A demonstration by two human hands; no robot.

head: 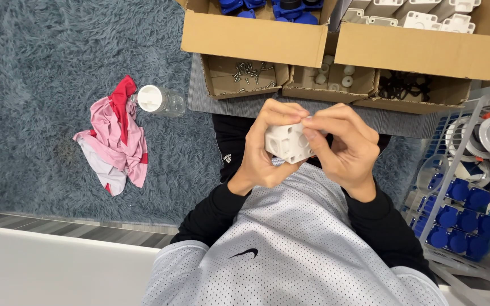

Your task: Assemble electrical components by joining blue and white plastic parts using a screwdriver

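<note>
Both hands grip one white housing close over the lap: left hand cups its side, right hand pinches the top edge. Looks like fitting or checking a part; next calls for fine fingertip pressure. Holed face points at camera; long axis unclear, blocky.

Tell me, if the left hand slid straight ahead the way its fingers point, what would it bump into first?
The left hand grips a white plastic block, fingers pointing forward and up-frame. Past it, the first thing seems to be the small cardboard tray of white fittings, though depth is hard to judge.
</note>
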